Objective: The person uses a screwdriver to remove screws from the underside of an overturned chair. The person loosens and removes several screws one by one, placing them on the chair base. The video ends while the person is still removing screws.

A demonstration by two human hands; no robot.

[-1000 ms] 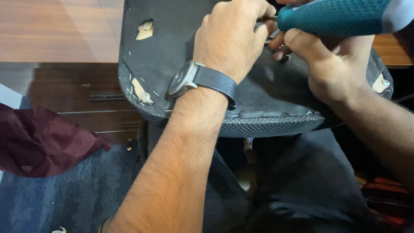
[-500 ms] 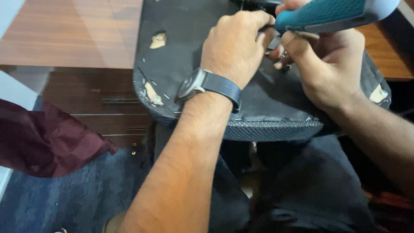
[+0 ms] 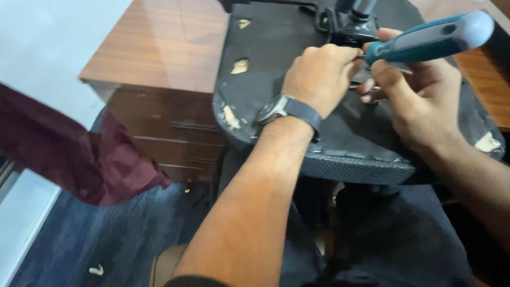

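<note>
on upturned chair seat [image 3: 276, 64], left hand [image 3: 319, 77] fisted – contents hidden, right hand [image 3: 419, 101] fingers gripping teal screwdriver [image 3: 430, 38]

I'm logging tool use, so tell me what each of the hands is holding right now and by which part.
The right hand grips a screwdriver by its teal handle. The left hand is closed at the tool's tip on the upturned chair seat; what it pinches is hidden.

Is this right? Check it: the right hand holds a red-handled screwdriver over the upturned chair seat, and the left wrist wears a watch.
Not quite. The head view shows the screwdriver handle is teal, not red. The right hand holds it over the upturned chair seat, and the left wrist wears a watch.
</note>
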